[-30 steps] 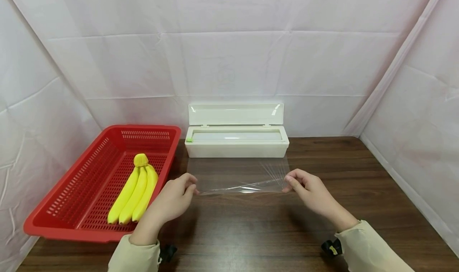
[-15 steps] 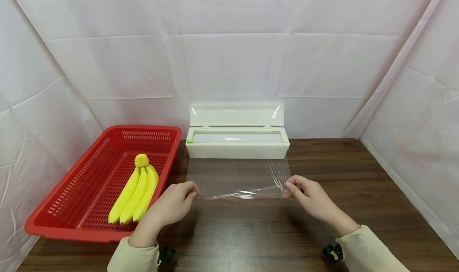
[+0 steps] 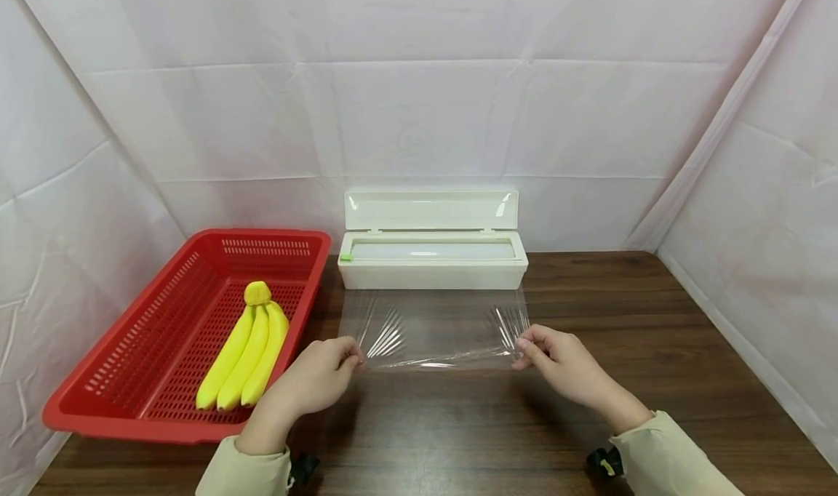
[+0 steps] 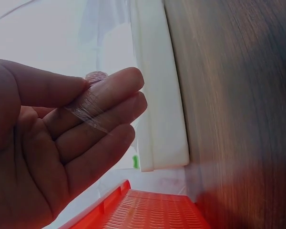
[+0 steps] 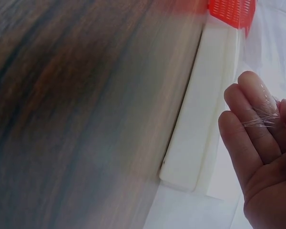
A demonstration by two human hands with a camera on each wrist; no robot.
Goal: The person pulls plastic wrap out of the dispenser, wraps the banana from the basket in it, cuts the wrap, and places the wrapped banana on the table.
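A clear sheet of cling film point(image 3: 435, 329) stretches from a white cling film dispenser point(image 3: 432, 274), whose lid point(image 3: 431, 211) stands open at the back. My left hand point(image 3: 321, 376) pinches the sheet's near left corner between thumb and fingers. At the near right corner my right hand point(image 3: 566, 365) pinches it the same way. Bright creases fan out from both grips. In the left wrist view, wrinkled film point(image 4: 88, 112) lies across the fingers below the thumb. The right wrist view shows film point(image 5: 263, 118) bunched at the thumb and fingers.
A red plastic basket point(image 3: 177, 429) stands on the left, with a bunch of yellow bananas point(image 3: 245, 354) inside. The dark wooden table point(image 3: 452, 438) runs under everything. White cloth walls point(image 3: 419, 118) enclose the back and sides. A green slider point(image 3: 345, 257) sits at the dispenser's left end.
Both hands have drawn the film's near edge slightly towards me, the left hand more. The sheet is longer and tauter, with new creases at the left corner.
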